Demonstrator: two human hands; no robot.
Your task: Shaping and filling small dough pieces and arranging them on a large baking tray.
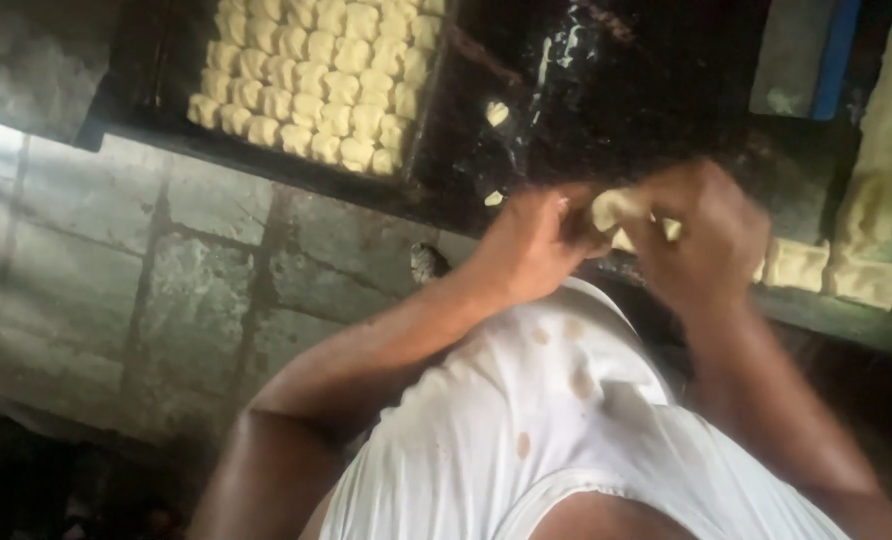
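White vest (556,400) below; both hands (626,235) pinch pale, soft dough (611,207).

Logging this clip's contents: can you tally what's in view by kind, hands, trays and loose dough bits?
Hands: 2, left hand and right hand, both on one dough piece
Dark tray filled with rows of dough pieces: 1
Loose dough bits on the dark surface: 2
Total: 6

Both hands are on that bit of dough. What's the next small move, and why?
Probably set the dough piece at the open end of the rows on the dark tray: left hand and right hand pinch it together, already shaped.
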